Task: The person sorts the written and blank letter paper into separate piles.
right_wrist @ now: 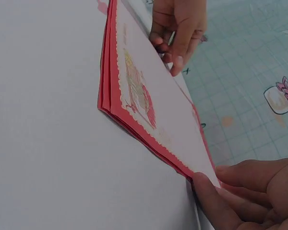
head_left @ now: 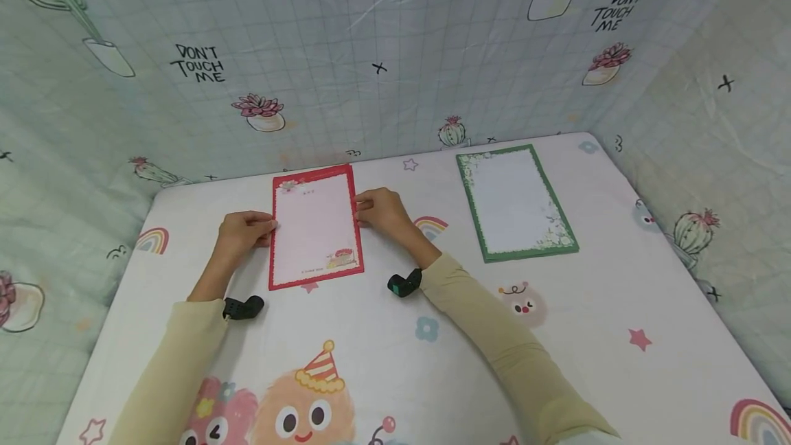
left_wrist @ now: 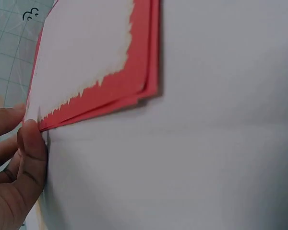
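A small stack of red-bordered stationery sheets [head_left: 315, 229] is at the left of the table, its layers slightly out of line along the edges. The left hand [head_left: 242, 231] pinches its left edge between thumb and fingers. On the opposite edge, the right hand [head_left: 384, 211] grips the stack the same way, with the thumb [right_wrist: 209, 196] at the near side. Whether the stack touches the table or is a little raised, I cannot tell. Farther right lies a stack of green-bordered sheets [head_left: 513, 201] with white flowers in its corners, apart from both hands.
A white cloth with printed cartoon figures covers the table [head_left: 383, 362]. Behind it hangs a pale green checked curtain [head_left: 395, 101], and similar fabric stands at both sides. A black wrist device is on each forearm, beside the cuffs.
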Demonstrator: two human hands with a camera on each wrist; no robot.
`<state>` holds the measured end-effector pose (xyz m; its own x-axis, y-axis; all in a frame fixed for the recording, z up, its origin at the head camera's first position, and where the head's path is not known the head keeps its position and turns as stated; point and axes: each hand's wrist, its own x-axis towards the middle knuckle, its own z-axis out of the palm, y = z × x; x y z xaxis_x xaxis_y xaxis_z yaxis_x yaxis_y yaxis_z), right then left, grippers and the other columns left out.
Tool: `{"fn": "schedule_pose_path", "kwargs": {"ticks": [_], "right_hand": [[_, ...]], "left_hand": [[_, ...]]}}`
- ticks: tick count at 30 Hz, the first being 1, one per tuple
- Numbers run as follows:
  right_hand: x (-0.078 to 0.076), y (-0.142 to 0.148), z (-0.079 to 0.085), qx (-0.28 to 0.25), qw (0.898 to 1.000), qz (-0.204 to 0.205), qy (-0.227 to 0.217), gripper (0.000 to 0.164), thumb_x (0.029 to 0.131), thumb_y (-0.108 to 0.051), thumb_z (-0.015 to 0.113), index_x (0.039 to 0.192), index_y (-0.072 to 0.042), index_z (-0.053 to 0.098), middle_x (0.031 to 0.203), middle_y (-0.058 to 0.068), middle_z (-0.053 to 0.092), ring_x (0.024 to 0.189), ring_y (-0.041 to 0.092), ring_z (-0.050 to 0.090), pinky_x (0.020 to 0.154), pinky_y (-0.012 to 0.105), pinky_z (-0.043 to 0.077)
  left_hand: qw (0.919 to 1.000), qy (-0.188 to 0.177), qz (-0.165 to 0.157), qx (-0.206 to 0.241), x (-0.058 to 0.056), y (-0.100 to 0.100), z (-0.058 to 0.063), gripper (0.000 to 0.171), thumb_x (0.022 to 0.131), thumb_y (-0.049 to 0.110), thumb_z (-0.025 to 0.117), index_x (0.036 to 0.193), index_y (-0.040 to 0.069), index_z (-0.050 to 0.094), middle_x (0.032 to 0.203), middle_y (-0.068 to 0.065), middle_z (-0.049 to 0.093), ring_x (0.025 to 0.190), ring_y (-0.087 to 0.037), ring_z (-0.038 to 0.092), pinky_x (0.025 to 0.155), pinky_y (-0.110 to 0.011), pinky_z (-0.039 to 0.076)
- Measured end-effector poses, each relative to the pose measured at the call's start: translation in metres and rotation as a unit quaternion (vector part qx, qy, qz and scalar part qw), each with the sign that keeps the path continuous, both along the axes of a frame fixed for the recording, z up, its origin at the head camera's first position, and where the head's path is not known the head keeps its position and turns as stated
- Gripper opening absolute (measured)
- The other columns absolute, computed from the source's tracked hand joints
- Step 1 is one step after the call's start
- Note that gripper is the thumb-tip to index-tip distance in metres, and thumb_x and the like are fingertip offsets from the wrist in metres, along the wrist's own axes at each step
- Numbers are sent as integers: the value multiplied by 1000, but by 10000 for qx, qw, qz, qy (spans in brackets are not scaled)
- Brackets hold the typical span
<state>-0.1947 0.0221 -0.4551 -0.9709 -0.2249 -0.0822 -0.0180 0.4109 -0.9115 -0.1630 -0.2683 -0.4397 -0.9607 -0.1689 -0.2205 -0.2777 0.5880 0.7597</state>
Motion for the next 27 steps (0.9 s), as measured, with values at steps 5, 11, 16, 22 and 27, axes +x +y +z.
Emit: {"fn": "schedule_pose_path", "kwargs": {"ticks": [5,11,16,22,27], "right_hand": [[2,0,1,17,9998,-50,-185,34,94,-7,74,127,-2,69,103,10,72,86,15,72,71,19,60],[3,2,2,-7,9999,-109,-126,32,94,-7,73,126,-2,69,105,10,72,87,16,71,73,21,60],[5,1,2,-86,9999,-87,-116,29,94,-7,73,123,-1,70,105,11,72,87,17,72,73,21,60],[8,6,-1,-21,10000,44,81,28,96,-9,70,123,-3,70,105,10,72,86,15,71,73,21,60],[13,34,5,15,9978,298,594,26,101,-15,64,126,-8,70,114,6,73,95,16,70,83,25,59]], "left_hand": [[10000,-19,-71,21,0,3,-2,45,101,22,67,135,-5,59,104,-18,65,66,-7,63,67,-16,57],[9999,62,-70,102,1,4,-2,44,101,23,66,136,-3,60,99,-13,65,65,-6,62,66,-16,56],[9999,-10,-53,87,2,3,-1,47,101,25,66,139,-2,58,102,-14,64,66,-7,62,67,-15,56],[9997,112,-44,-197,8,-2,-4,46,102,25,64,140,0,58,110,-19,64,73,-12,65,68,-14,56],[9876,949,-359,-1196,22,-11,-4,37,103,14,62,137,-1,60,117,-24,64,95,-32,68,78,-30,61]]}}
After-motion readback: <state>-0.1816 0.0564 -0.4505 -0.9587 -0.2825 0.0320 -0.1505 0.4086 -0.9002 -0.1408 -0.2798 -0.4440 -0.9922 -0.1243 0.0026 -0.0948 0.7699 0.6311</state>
